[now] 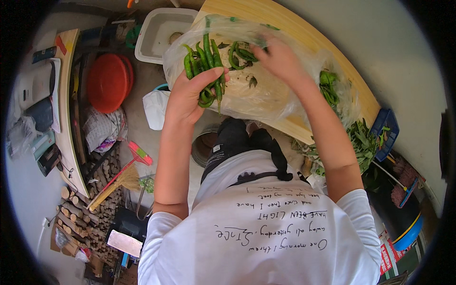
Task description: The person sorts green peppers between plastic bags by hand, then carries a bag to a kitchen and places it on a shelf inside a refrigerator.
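Observation:
My left hand point(199, 83) grips a bunch of long green chili peppers point(206, 57) above a wooden tabletop point(356, 78). The thumb lies across the peppers, and several curled ones hang below the palm. A clear plastic bag point(270, 103) is spread out flat on the wood beneath both hands. More green peppers point(245, 55) lie on it with a few loose dark leaves point(252, 81). Over this pile, my right hand point(272, 51) is blurred and its fingertips are partly hidden, so whether it holds a pepper cannot be told.
Another plastic bag holding green peppers point(328, 85) sits at the right. Beyond it are leafy greens point(361, 142) and a blue plastic basket point(385, 133). A white basin point(142, 46) stands at upper left, near red basins point(107, 83). A metal bucket point(203, 146) stands by my legs.

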The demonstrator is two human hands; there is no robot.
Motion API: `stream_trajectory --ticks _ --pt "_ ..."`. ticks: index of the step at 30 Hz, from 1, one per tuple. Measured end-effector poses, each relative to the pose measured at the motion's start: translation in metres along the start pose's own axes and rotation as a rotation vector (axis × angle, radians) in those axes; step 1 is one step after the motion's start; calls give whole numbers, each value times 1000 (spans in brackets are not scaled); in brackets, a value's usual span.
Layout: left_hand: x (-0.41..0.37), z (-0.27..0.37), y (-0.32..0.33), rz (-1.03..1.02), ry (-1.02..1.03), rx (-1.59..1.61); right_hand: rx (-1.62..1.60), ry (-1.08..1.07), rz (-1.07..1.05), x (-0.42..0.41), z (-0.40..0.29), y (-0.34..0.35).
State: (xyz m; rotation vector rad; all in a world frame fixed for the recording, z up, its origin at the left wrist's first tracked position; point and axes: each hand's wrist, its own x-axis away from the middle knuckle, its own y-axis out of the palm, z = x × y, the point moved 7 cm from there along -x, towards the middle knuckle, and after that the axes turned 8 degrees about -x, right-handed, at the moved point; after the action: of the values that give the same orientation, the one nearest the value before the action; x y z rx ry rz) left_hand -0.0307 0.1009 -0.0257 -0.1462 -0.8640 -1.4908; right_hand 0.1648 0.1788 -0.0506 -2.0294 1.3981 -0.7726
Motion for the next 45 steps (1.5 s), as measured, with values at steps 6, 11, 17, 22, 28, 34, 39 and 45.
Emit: stream_trajectory --ticks 6,11,17,22,28,34,39,45 --pt "-4 1 7 -35 22 26 69 206 -185 -18 12 -13" --pt "-9 -3 11 -82 12 14 270 -45 -6 -28 37 26" --pt "-7 -9 11 -50 -9 17 349 4 -64 -30 31 41" --pt "-6 -9 6 -28 12 26 192 105 2 -23 16 19" --pt "-6 -9 6 -34 0 38 290 33 -200 -29 22 49" --pt "-7 -12 4 -32 -4 40 268 30 -176 -25 20 49" --pt "-5 -12 -1 -23 5 34 -79 289 -214 -26 28 25" --pt "-7 -10 1 -25 20 28 36 112 -99 -31 43 27"
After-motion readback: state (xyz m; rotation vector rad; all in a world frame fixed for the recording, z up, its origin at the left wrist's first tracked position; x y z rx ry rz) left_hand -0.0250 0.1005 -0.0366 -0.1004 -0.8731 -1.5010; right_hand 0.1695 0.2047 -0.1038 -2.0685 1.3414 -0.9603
